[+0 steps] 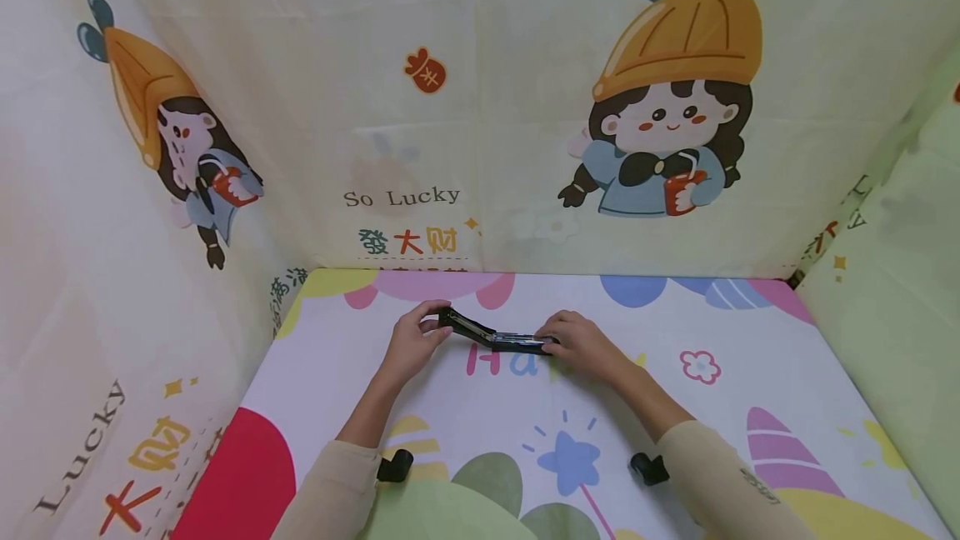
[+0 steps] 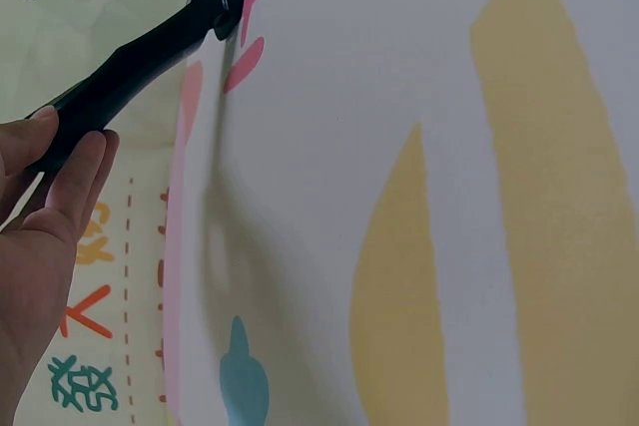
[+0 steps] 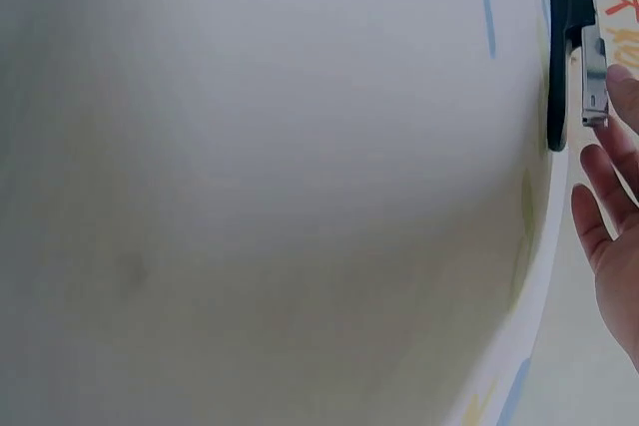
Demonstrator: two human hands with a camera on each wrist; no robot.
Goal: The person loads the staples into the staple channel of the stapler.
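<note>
A black stapler (image 1: 517,347) is spread wide above the white table mat, its top arm slanting up to the left. My left hand (image 1: 412,344) pinches the far end of that arm between thumb and fingers, as the left wrist view of the stapler (image 2: 130,72) shows. At the other end is my right hand (image 1: 581,344). In the right wrist view its thumb and a finger pinch the tip of the metal staple channel (image 3: 593,82), which stands apart from the black base (image 3: 558,77). The inside of the channel is too small to make out.
The mat (image 1: 637,394) is printed with letters, a star and coloured shapes. Pale printed cloth (image 1: 517,107) hangs behind it and on both sides. Black devices are strapped at both sleeves, the left one (image 1: 396,466) and the right one (image 1: 649,468).
</note>
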